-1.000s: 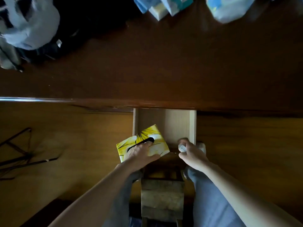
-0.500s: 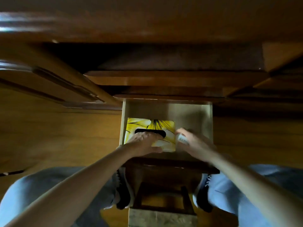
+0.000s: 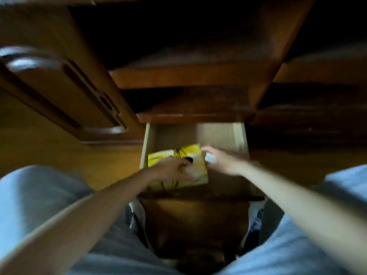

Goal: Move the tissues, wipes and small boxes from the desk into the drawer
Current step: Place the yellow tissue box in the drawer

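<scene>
The left hand [image 3: 170, 169] grips the yellow tissue box [image 3: 195, 171] over the drawer [image 3: 222, 133]'s front-left corner. The right hand [image 3: 220, 161] clutches a small white item [image 3: 210, 157] beside the box. The box, flat half a second ago, now tilts.

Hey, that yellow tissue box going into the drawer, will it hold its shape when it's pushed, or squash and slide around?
The yellow box keeps straight edges and flat faces under the left hand, so it is probably stiff card. One hand handles it, so it is likely light for its size. It sits flat and broad in the drawer, so it should slide, not tip. The frame is blurred, so this is tentative.
</scene>
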A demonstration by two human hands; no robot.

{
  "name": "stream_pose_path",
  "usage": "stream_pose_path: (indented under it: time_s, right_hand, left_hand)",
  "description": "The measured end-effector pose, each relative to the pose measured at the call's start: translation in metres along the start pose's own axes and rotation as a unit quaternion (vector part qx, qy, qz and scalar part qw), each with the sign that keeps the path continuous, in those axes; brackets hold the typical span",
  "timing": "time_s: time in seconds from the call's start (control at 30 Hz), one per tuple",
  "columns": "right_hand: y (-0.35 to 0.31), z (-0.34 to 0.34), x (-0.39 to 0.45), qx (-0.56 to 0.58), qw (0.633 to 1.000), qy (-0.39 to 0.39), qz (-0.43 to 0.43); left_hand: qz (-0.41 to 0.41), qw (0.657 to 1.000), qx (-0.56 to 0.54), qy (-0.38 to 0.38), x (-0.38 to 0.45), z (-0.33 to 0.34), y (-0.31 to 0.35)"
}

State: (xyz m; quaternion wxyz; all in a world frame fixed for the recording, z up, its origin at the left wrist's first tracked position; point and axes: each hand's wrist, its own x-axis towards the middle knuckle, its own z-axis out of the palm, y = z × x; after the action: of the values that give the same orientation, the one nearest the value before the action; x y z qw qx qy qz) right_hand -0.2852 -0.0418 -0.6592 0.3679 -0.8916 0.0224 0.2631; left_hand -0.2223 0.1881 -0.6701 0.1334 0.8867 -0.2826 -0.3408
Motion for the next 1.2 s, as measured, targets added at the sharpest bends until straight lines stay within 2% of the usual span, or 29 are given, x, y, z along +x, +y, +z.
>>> stream_pose_path:
  time_s: [0.1,0.2,0.3,0.47,0.57,0.63,0.67,0.73,0.77,0.8,0.93,0.97,1.07,1.2]
  right_hand:
    - [0.001,-0.002,0.0,0.035,0.999,0.005,0.002]
    - [-0.002,-0.002,0.009,0.07,0.995,0.052,0.057]
    - [-0.007,0.009,0.025,0.083,0.991,0.032,0.103]
    - [-0.006,0.029,0.05,0.173,0.968,0.032,0.177]
    - [0.0,0.052,0.056,0.182,0.961,-0.04,0.203]
    - [0.003,0.069,0.06,0.158,0.964,-0.064,0.203]
    - [0.006,0.076,0.063,0.142,0.968,-0.063,0.198]
    - [0.008,0.083,0.068,0.13,0.968,-0.058,0.205]
    - [0.008,0.084,0.07,0.138,0.964,-0.057,0.218]
    - [0.008,0.084,0.07,0.15,0.961,-0.058,0.225]
    - [0.012,0.086,0.071,0.161,0.965,-0.035,0.202]
    - [0.012,0.088,0.071,0.159,0.967,-0.028,0.197]
    - [0.009,0.093,0.074,0.125,0.975,-0.015,0.183]
    - [0.006,0.09,0.081,0.122,0.973,-0.033,0.194]
  left_hand:
    - [-0.011,1.0,-0.025,-0.009,-0.006,-0.008,-0.002]
    - [-0.02,0.996,-0.083,-0.016,-0.007,-0.012,0.001]
    - [-0.021,0.983,-0.177,-0.038,-0.004,-0.01,-0.001]
    - [-0.018,0.969,-0.238,-0.062,-0.004,0.012,-0.027]
    - [-0.021,0.977,-0.195,-0.08,-0.011,0.03,-0.046]
    - [-0.013,0.986,-0.161,-0.046,-0.016,0.042,-0.058]
    - [-0.017,0.992,-0.125,0.006,-0.018,0.045,-0.064]
    - [-0.028,0.986,-0.009,0.165,-0.019,0.044,-0.075]
    - [-0.021,0.975,0.039,0.216,-0.018,0.041,-0.08]
    - [-0.011,0.971,0.07,0.228,-0.014,0.037,-0.084]
    - [-0.015,0.987,0.142,0.071,-0.002,0.029,-0.095]
    - [-0.018,0.983,0.172,0.057,-0.001,0.031,-0.097]
    - [-0.015,0.961,0.259,0.091,-0.001,0.036,-0.099]
    - [-0.055,0.961,0.234,0.133,-0.007,0.039,-0.109]
